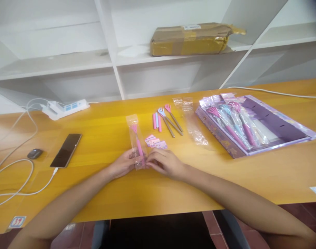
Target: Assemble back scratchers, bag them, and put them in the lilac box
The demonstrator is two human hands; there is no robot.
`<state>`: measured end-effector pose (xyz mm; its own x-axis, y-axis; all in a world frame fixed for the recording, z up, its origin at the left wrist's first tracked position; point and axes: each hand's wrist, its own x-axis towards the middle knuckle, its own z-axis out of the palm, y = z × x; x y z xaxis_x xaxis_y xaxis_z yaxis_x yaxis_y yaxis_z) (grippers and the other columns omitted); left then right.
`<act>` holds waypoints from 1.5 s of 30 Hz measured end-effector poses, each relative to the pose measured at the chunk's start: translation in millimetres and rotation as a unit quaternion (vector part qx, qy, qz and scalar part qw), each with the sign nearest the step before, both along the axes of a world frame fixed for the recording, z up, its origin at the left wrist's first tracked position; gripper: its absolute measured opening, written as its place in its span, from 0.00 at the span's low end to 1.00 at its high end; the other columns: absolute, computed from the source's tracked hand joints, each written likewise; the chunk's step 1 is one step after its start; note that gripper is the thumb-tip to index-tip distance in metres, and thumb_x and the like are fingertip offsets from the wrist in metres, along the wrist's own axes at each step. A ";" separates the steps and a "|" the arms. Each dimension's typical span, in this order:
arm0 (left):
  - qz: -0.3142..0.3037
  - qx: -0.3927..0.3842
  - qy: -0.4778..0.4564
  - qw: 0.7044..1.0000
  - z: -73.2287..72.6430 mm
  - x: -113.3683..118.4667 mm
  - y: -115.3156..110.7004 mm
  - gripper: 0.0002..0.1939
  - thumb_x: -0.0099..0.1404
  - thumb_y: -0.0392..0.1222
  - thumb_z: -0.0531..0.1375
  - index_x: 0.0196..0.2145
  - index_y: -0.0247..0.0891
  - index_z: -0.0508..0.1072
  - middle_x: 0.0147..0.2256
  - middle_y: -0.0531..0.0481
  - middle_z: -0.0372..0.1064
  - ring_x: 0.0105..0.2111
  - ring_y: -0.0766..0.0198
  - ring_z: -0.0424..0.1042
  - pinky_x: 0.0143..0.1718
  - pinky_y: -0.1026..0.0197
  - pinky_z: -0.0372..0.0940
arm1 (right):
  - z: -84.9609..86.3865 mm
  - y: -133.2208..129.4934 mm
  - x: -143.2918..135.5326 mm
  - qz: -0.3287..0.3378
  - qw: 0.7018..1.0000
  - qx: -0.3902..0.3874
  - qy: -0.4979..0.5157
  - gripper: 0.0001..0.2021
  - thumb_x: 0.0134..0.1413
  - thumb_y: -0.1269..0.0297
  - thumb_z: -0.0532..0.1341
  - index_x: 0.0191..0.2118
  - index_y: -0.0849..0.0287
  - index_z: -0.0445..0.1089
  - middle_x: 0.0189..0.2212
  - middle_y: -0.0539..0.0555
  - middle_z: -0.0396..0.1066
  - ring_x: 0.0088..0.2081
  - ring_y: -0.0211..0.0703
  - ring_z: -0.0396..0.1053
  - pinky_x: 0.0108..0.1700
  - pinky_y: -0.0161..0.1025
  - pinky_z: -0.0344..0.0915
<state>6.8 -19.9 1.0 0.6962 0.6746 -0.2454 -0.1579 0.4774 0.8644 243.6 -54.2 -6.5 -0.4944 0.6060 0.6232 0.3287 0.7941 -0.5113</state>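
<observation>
A pink back scratcher (139,147) lies inside a clear plastic bag (132,119), its hand-shaped head toward the bag's far end. My left hand (126,162) grips the bagged scratcher from the left near the handle's lower end. At the right edge of the same bag, the fingers of my right hand (164,162) are pinched together; what is between them is too small to make out. Just beyond lie pink printed cards (155,142), pink and blue handle sleeves (156,121), and scratcher rods with a blue head (161,112) and a pink head (168,108).
A purple display box (282,138) with several bagged scratchers (235,121) stands at the right. Empty clear bags (191,121) lie beside it. Leftward are a phone (66,150) on a white cable, a black mouse (35,153) and a power strip (67,109). A taped parcel (190,39) sits on the shelf.
</observation>
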 end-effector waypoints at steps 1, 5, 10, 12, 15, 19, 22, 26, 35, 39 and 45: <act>0.000 0.004 -0.004 1.000 -1.6 0.1 -0.3 0.15 0.67 0.45 0.73 0.44 0.34 0.77 0.37 0.47 0.77 0.37 0.62 0.78 0.46 0.58 0.72 | -1.6 0.0 -0.1 0.000 1.000 -0.009 0.001 0.04 0.73 0.64 0.63 0.47 0.58 0.72 0.40 0.54 0.76 0.38 0.37 0.74 0.40 0.35 0.71; 0.008 -0.004 -0.027 1.000 -7.3 0.2 -2.0 0.15 0.68 0.47 0.72 0.47 0.36 0.78 0.40 0.45 0.78 0.39 0.59 0.79 0.47 0.53 0.74 | -5.8 0.2 -0.6 -0.008 0.999 -0.042 0.003 0.05 0.73 0.63 0.63 0.47 0.58 0.72 0.39 0.53 0.76 0.36 0.37 0.73 0.39 0.35 0.69; -0.002 0.017 -0.038 0.999 -10.9 -3.3 -1.6 0.22 0.68 0.58 0.70 0.48 0.37 0.79 0.41 0.43 0.79 0.41 0.54 0.80 0.50 0.48 0.73 | -6.6 0.7 -0.8 -0.011 0.997 -0.075 0.018 0.06 0.73 0.62 0.63 0.45 0.58 0.73 0.35 0.51 0.73 0.31 0.34 0.69 0.34 0.33 0.65; -0.010 0.062 0.006 0.998 -11.5 -5.1 -0.7 0.23 0.64 0.52 0.74 0.50 0.38 0.78 0.45 0.44 0.78 0.46 0.55 0.78 0.53 0.51 0.71 | -6.1 0.4 -1.4 -0.010 0.995 -0.096 0.024 0.06 0.72 0.61 0.64 0.44 0.58 0.73 0.34 0.51 0.72 0.30 0.33 0.68 0.33 0.32 0.64; -0.012 0.109 0.072 0.991 -11.8 -6.0 -0.3 0.24 0.60 0.44 0.77 0.50 0.38 0.77 0.46 0.46 0.78 0.47 0.57 0.77 0.53 0.54 0.70 | -4.9 0.0 -2.9 -0.011 0.988 -0.144 0.046 0.07 0.72 0.60 0.64 0.43 0.58 0.73 0.32 0.50 0.71 0.28 0.32 0.66 0.32 0.32 0.63; -0.017 0.121 0.078 0.989 -11.0 -4.7 -1.7 0.20 0.64 0.46 0.74 0.48 0.37 0.74 0.39 0.49 0.76 0.38 0.62 0.75 0.45 0.58 0.70 | -3.5 0.3 -4.4 -0.029 0.970 -0.227 0.082 0.09 0.70 0.59 0.64 0.41 0.58 0.73 0.29 0.48 0.69 0.26 0.32 0.63 0.30 0.31 0.61; -0.028 0.128 0.066 0.989 -11.4 -4.4 -2.3 0.18 0.67 0.47 0.72 0.48 0.36 0.74 0.39 0.48 0.77 0.36 0.62 0.75 0.42 0.58 0.70 | -2.7 0.6 -5.3 -0.012 0.950 -0.292 0.113 0.10 0.70 0.57 0.64 0.42 0.58 0.69 0.29 0.47 0.68 0.26 0.32 0.63 0.29 0.31 0.60; -0.034 0.145 0.075 0.986 -13.3 -5.5 -2.5 0.18 0.68 0.47 0.71 0.50 0.36 0.75 0.43 0.44 0.78 0.42 0.59 0.77 0.46 0.56 0.71 | -1.3 0.3 -6.5 0.010 0.929 -0.342 0.142 0.15 0.67 0.54 0.66 0.46 0.57 0.62 0.28 0.44 0.66 0.26 0.33 0.63 0.29 0.31 0.60; -0.044 0.154 0.071 0.985 -14.7 -5.8 -5.1 0.18 0.70 0.50 0.70 0.50 0.37 0.77 0.45 0.42 0.81 0.45 0.55 0.80 0.51 0.52 0.72 | 2.9 2.2 -2.5 0.025 0.937 -0.344 0.052 0.27 0.68 0.42 0.63 0.28 0.62 0.66 0.23 0.48 0.64 0.25 0.32 0.58 0.29 0.32 0.53; -0.050 0.159 0.075 0.983 -15.4 -5.6 -5.1 0.18 0.70 0.50 0.70 0.51 0.37 0.78 0.45 0.42 0.82 0.47 0.54 0.80 0.52 0.52 0.72 | 3.8 2.7 -0.5 0.061 0.929 -0.365 0.025 0.27 0.72 0.43 0.59 0.31 0.63 0.71 0.24 0.48 0.65 0.26 0.33 0.59 0.31 0.33 0.54; -0.021 0.160 0.088 0.983 -12.6 -5.0 -3.8 0.20 0.68 0.51 0.72 0.52 0.38 0.79 0.49 0.43 0.81 0.50 0.53 0.79 0.56 0.52 0.70 | 2.5 3.2 -0.3 0.060 0.935 -0.348 0.044 0.26 0.73 0.46 0.59 0.30 0.63 0.72 0.21 0.46 0.60 0.25 0.32 0.56 0.29 0.32 0.51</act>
